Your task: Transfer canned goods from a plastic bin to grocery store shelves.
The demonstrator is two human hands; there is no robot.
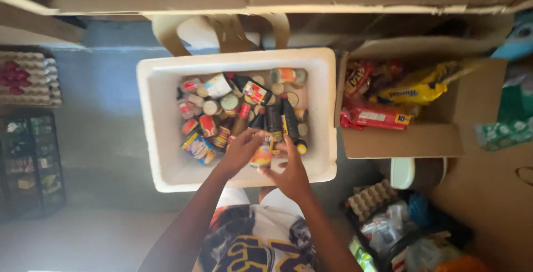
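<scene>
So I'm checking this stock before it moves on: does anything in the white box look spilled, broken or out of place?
No spill or breakage shows. The white foam box holds a loose jumble: cans and dark bottles lie at all angles, unstacked. Both hands, left hand and right hand, are on a small bottle near the front.

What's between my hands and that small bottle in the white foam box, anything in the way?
Nothing visible. Both the left hand and right hand already touch the small bottle, which sits among cans and dark bottles in the foam box.
</scene>
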